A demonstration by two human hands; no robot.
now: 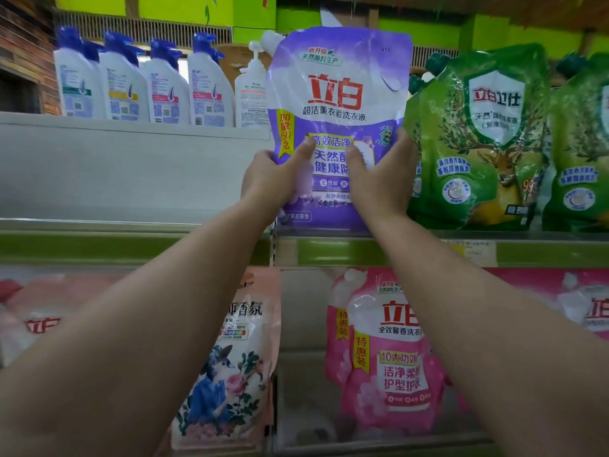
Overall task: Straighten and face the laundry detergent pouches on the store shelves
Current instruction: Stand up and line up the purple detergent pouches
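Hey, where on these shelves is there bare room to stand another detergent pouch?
Bare shelf lies left of the purple pouch both hands hold, below the white bottles. A narrower gap sits on the lower shelf between the floral pouch and pink pouch. Right of purple, green pouches crowd tightly.

- The held pouch (339,103) stands upright on the upper shelf (362,249), at its front edge, face outward.
- Left hand (268,179) grips the pouch's lower left edge; right hand (382,179) grips its lower right edge, thumbs on its front.
- Just right of the pouch, touching it, stand the deer pouches (481,136), side by side on the same shelf.
- Left of the pouch and farther back, a row of bottles (145,84) stands on a raised ledge (131,127).
- Below the pouch, on the lower shelf, a rose pouch (227,374) leans to the left and more pouches (389,354) stand to the right.
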